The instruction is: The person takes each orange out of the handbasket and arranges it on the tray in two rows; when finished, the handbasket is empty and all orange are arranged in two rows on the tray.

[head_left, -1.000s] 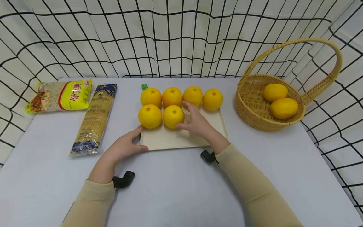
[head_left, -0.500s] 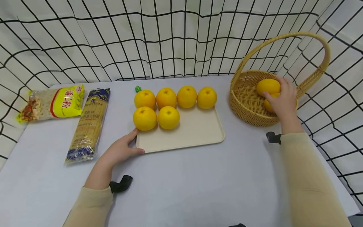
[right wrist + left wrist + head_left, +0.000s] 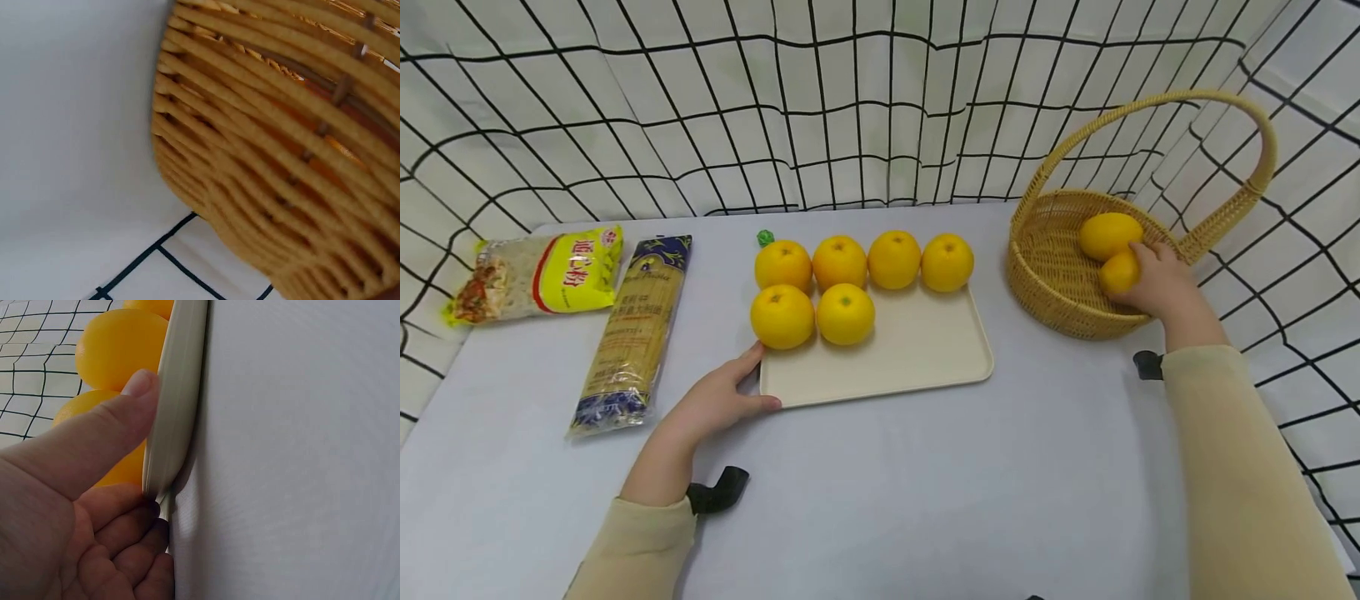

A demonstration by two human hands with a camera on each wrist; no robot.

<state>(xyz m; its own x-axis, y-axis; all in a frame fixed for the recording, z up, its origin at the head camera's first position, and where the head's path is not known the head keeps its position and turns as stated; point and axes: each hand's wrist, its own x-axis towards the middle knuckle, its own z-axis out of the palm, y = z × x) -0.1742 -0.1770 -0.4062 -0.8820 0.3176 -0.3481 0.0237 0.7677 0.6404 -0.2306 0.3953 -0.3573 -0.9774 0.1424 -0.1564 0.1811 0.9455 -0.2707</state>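
In the head view my left hand (image 3: 718,402) holds the near left corner of a cream rectangular tray (image 3: 917,354), thumb at its front edge. The left wrist view has the thumb (image 3: 119,425) along the tray's rim and the other fingers curled by the corner. Several oranges (image 3: 846,313) stand in two rows at the tray's back and left. My right hand (image 3: 1167,287) reaches into a wicker basket (image 3: 1051,287), fingers round a yellow lemon (image 3: 1120,273). Another lemon (image 3: 1108,236) lies behind it. The basket's woven side (image 3: 269,137) hides that hand in the right wrist view.
A yellow-ended noodle bag (image 3: 542,273) and a long spaghetti pack (image 3: 632,333) lie at left. A small green object (image 3: 765,237) sits behind the oranges. The basket's tall handle (image 3: 1157,104) arches above it. Black-gridded white cloth walls (image 3: 850,108) surround the table.
My right hand left the front orange on the tray and moved right into the basket, shifting from over both lemons to the nearer one. My left hand stays at the tray's corner.
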